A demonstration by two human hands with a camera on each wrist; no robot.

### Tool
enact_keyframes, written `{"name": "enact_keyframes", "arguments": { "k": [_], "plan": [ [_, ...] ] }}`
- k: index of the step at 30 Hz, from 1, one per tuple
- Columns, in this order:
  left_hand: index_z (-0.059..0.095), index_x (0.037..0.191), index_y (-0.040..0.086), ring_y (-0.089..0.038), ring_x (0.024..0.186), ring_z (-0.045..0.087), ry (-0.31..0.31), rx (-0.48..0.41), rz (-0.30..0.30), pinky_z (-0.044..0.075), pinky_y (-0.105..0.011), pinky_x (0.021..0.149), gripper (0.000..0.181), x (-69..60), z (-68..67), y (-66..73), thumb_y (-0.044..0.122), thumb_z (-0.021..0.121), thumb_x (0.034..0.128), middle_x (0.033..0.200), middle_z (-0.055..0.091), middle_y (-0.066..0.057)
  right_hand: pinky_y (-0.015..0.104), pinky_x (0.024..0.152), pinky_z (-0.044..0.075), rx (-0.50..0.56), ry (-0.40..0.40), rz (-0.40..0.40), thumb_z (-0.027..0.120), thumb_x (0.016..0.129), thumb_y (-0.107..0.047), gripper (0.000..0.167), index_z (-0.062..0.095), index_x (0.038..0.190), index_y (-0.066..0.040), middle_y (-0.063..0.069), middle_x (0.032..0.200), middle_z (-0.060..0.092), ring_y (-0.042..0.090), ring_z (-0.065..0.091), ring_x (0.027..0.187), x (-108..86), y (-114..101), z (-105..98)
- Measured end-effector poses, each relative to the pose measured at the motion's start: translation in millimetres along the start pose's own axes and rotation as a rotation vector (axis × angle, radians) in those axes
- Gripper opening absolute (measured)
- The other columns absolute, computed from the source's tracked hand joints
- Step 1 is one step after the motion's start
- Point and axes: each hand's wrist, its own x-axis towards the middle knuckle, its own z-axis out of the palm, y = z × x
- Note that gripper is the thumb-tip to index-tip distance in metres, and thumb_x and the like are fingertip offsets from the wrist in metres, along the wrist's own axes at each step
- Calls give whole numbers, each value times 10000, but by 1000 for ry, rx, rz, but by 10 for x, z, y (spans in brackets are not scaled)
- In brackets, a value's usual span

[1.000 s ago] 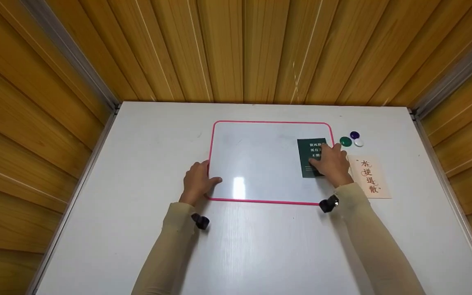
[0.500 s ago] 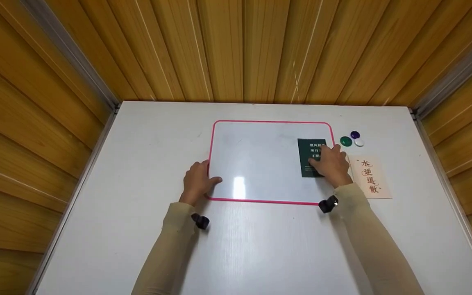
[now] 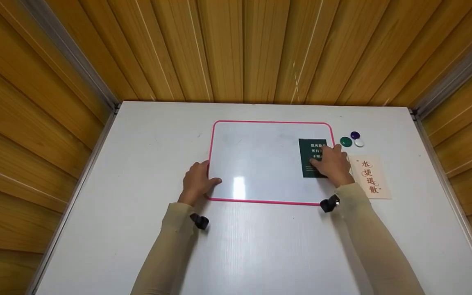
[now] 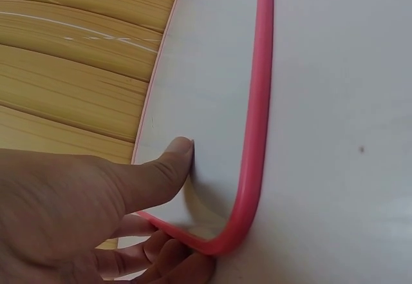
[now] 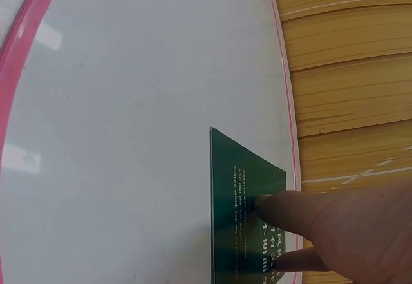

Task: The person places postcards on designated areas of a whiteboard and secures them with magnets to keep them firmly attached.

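Observation:
A whiteboard (image 3: 260,164) with a pink rim lies flat on the table. At its near left corner, my left hand (image 3: 197,180) grips the edge; in the left wrist view the thumb (image 4: 158,174) lies on the white face and the fingers bend round the pink rim. A dark green card (image 3: 312,157) with white lettering sits on the board's right side. My right hand (image 3: 333,164) rests over the card's right part, thumb and a finger touching its face, as the right wrist view also shows. That hand hides part of the lettering and the board's right edge.
To the right lies a cream card (image 3: 369,178) with brown characters. Behind it are a green disc (image 3: 346,141), a purple disc (image 3: 355,135) and a white disc (image 3: 359,142), close together. Wood-patterned walls (image 3: 256,49) border the white table (image 3: 158,139).
The green card and my right hand have shifted very slightly to the right. My left hand stays at the whiteboard's corner.

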Motion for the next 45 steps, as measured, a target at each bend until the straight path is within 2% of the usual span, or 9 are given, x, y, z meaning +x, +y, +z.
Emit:
{"name": "enact_keyframes", "arguments": {
  "k": [12,22,30,35,45],
  "plan": [
    [626,1376,20,-296,981,609,-33,-26,0,517,-487,919,637,-3,-26,-5,234,878,831,1069,641,-152,657,1002,420,7,-5,-3,689,990,-280,691,414,1485,115,373,1360,376,515,428,1191,12,13,-18],
    [562,1446,10,-278,959,581,-81,-17,7,510,-467,920,729,2,-57,-18,204,885,822,1060,619,-147,675,995,413,-3,-7,-4,688,985,-294,672,445,1461,113,353,1321,397,508,435,1170,14,30,-26],
    [582,1426,12,-265,923,571,-63,4,26,510,-462,884,715,17,-53,-29,221,890,815,1017,611,-130,682,975,417,-3,1,-15,688,983,-292,662,459,1441,128,351,1296,408,509,443,1147,7,29,-30],
    [604,1399,12,-255,892,561,-61,-14,21,512,-455,850,682,14,-56,-16,207,892,812,988,605,-117,673,967,425,-6,-3,-9,690,984,-299,664,460,1444,122,344,1287,412,499,449,1139,16,32,-31],
    [601,1402,14,-259,912,561,-60,-15,12,502,-462,865,688,6,-40,-35,203,893,809,1007,611,-125,692,1015,392,26,-7,-21,681,993,-288,665,427,1501,59,351,1374,453,500,474,1223,14,53,-97]
  ]
}}
